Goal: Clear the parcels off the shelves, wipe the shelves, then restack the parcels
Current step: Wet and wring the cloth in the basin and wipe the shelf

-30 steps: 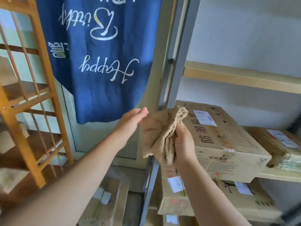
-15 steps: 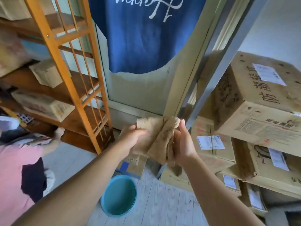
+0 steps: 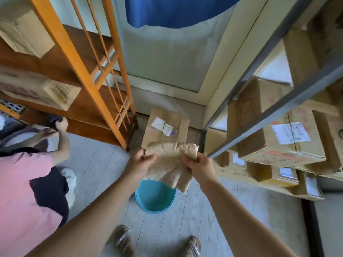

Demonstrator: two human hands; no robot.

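My left hand (image 3: 139,163) and my right hand (image 3: 200,167) both grip a beige cloth (image 3: 171,164), stretched between them above a blue bucket (image 3: 155,198) on the floor. To the right, a grey metal shelf rack (image 3: 263,112) holds several cardboard parcels; the nearest large parcel (image 3: 274,134) carries a white label. Another parcel (image 3: 165,127) stands on the floor beyond the cloth, partly hidden by it.
An orange wooden shelf unit (image 3: 78,71) with boxes stands at the left. A person in a pink top (image 3: 26,186) crouches at the lower left, reaching toward its bottom shelf. A blue curtain (image 3: 176,10) hangs above. My feet (image 3: 120,240) rest on pale floorboards.
My view has tilted down from the shelf to the floor. My left hand has taken hold of the cloth, and both hands have lowered it over the bucket.
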